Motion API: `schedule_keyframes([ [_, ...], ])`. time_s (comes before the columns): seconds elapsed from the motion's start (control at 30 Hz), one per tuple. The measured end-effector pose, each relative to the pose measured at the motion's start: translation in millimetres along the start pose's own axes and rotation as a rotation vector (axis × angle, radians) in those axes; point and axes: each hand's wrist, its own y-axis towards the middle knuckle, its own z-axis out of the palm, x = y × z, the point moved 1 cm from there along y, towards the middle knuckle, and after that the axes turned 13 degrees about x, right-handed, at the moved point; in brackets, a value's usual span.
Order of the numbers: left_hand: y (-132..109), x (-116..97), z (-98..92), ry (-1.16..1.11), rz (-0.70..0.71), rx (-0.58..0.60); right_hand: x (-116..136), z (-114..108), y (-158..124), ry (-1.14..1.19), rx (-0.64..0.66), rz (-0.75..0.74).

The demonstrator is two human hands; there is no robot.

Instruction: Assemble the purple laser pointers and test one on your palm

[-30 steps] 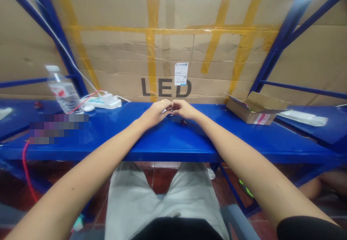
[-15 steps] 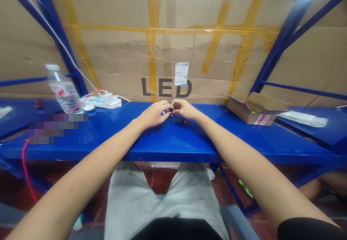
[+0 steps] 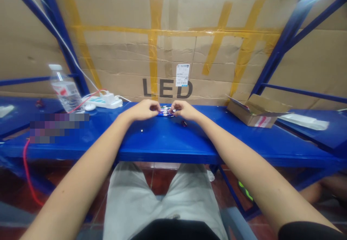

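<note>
Several slim blue and silver pens point(image 3: 165, 112) lie side by side on the blue table, between my two hands. My left hand point(image 3: 146, 110) is closed, with its thumb and fingers at the left ends of the pens. At the right ends, my right hand point(image 3: 185, 110) is also closed, and a small pale tip shows by its fingers. The fingers partly hide the pens' ends. A small dark red object point(image 3: 184, 123) rests just below my right hand. Nearer to me, a tiny shiny piece point(image 3: 141, 131) lies on the tabletop.
An open cardboard box point(image 3: 252, 111) stands at the right. On the left are a water bottle point(image 3: 66, 91), a white power strip point(image 3: 107, 101) and a red cable point(image 3: 27, 167). A big cardboard sheet point(image 3: 121, 59) marked LED closes off the back.
My left hand has moved left, away from my right hand, uncovering the row of pens. The tiny shiny piece now shows. My right hand has barely moved.
</note>
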Motion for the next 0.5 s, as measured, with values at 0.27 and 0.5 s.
schedule_keyframes([
  [0.27,-33,17,-30.4,-0.081,-0.180,0.578,0,0,0,0.005,0.014,0.008],
  [0.5,-31,19,-21.1,-0.124,-0.216,0.704,-1,1,0,-0.003,0.025,0.033],
])
